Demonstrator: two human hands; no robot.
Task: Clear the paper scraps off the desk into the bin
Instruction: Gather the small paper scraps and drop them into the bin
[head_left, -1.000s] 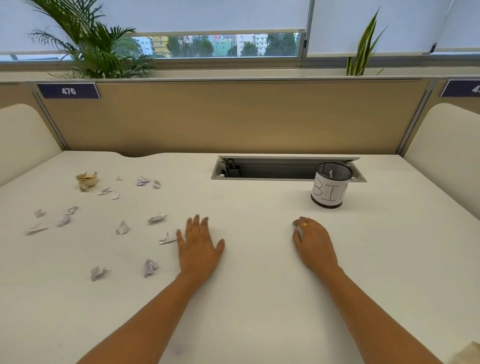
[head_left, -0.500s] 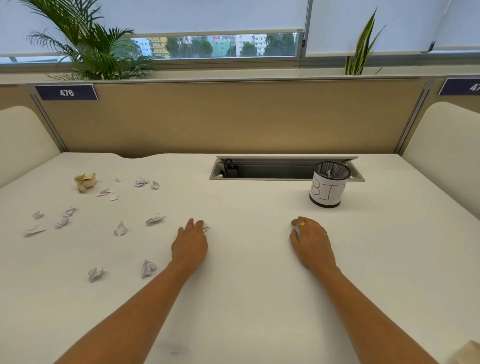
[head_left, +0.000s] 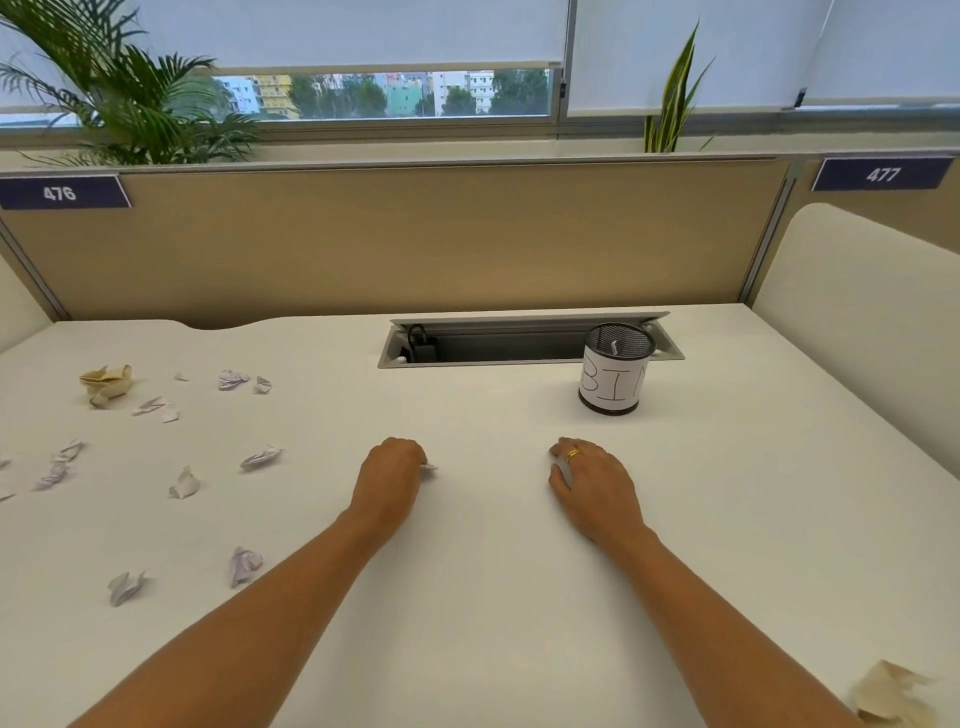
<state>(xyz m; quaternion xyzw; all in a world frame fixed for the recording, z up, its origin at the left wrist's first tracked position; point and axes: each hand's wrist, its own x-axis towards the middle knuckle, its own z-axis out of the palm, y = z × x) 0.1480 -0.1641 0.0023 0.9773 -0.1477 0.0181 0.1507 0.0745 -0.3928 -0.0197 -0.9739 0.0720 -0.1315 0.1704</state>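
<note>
Several crumpled white paper scraps (head_left: 261, 457) lie scattered over the left half of the white desk (head_left: 493, 597). A bigger tan paper ball (head_left: 106, 383) sits at the far left. The bin (head_left: 616, 368), a small black mesh cup with a white label reading "BIN", stands at the back right with one scrap inside. My left hand (head_left: 390, 478) is at the desk's middle, fingers curled around a small white scrap (head_left: 430, 468) that pokes out at its fingertips. My right hand (head_left: 595, 483) rests palm down on the desk, below and left of the bin, holding nothing.
An open cable tray (head_left: 498, 345) with a black plug is sunk into the desk just behind and left of the bin. A tan crumpled paper (head_left: 893, 696) lies at the front right corner. A beige partition closes the back, with padded dividers at both sides.
My left hand went from flat and spread beside a scrap to curled around it, and has carried it a little to the right. My right hand has stayed in place.
</note>
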